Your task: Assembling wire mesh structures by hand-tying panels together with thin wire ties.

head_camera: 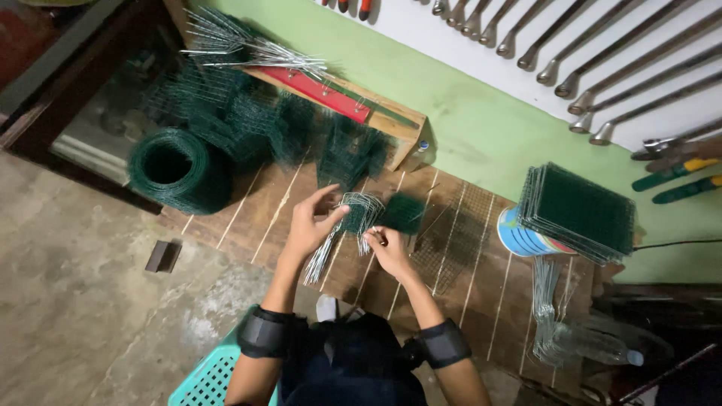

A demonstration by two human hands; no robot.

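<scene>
Surface: wooden board [263, 218], mesh roll [177, 169] at its left edge.
Left hand [310, 224]: pinching wire bundle [353, 218].
Right hand [389, 248]: gripping one wire.
Risk: sharp ends could prick fingers; loose bundle might slip and scatter.

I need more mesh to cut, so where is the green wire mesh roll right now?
In the head view, the green wire mesh roll lies on its side at the left end of the wooden board, left of the person's left hand.

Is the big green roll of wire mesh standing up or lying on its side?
Lying on its side: the dark green wire mesh roll shows its round open end towards the camera.
</scene>
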